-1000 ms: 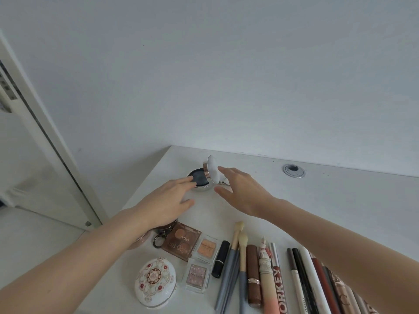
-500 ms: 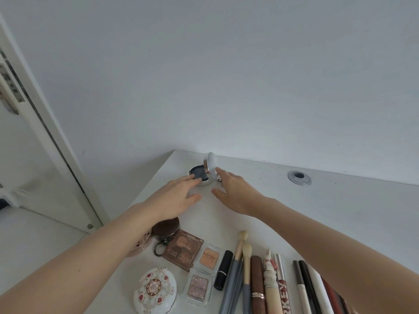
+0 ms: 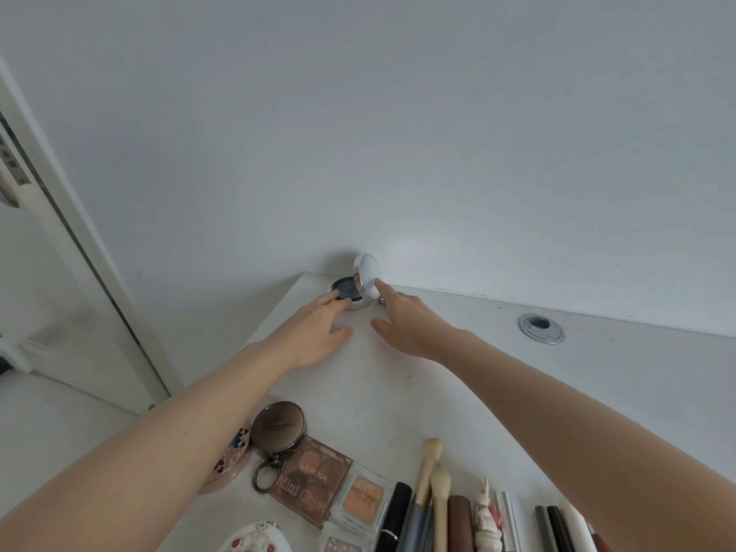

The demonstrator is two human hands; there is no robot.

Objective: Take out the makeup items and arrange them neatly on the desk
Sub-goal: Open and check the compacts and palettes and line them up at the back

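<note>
A round silver compact [image 3: 360, 290] stands open at the desk's far left corner, its dark base flat and its white lid [image 3: 369, 276] upright. My left hand [image 3: 314, 332] reaches out with straight fingers touching the base's front rim. My right hand [image 3: 402, 320] stretches beside it, its forefinger touching the lid. Near me lie a brown round compact [image 3: 278, 428], a brown palette [image 3: 310, 480], an orange eyeshadow [image 3: 364, 500], a black lipstick [image 3: 394, 515], two brushes [image 3: 432, 484] and several pencils [image 3: 557, 527].
The white desk [image 3: 498, 372] meets the wall at the back. A metal cable grommet [image 3: 541, 328] sits at the far right. A pink patterned case [image 3: 231, 460] lies under my left forearm. A white floral compact [image 3: 263, 539] is at the bottom edge. A door frame [image 3: 79, 233] stands left.
Both hands have pushed the open compact farther back toward the desk's far corner. The view has tilted up, so the rows of items sit lower in the frame.
</note>
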